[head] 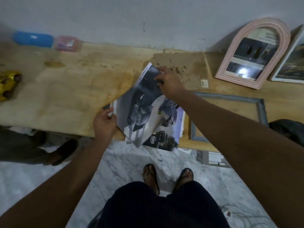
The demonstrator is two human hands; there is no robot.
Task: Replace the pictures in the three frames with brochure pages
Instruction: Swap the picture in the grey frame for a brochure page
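Observation:
A glossy brochure page (141, 102) printed with dark pictures is lifted at a slant over the table's front edge. My left hand (105, 124) pinches its near lower edge. My right hand (169, 83) grips its far upper corner. Under it lies the rest of the brochure (166, 129), partly over the table edge. An empty grey frame (261, 111) lies flat to the right, half hidden by my right arm. A pink arched frame (230, 60) leans on the wall with a brochure page inside. A white frame (287, 63) with a picture leans beside it.
The wooden table (65, 89) is stained. A brown backing board (189, 69) lies flat behind my right hand. A blue case (32, 38) and a pink box (67, 43) sit at the back left, a gold object (8, 83) at the left edge. Another person's foot (64, 150) stands left.

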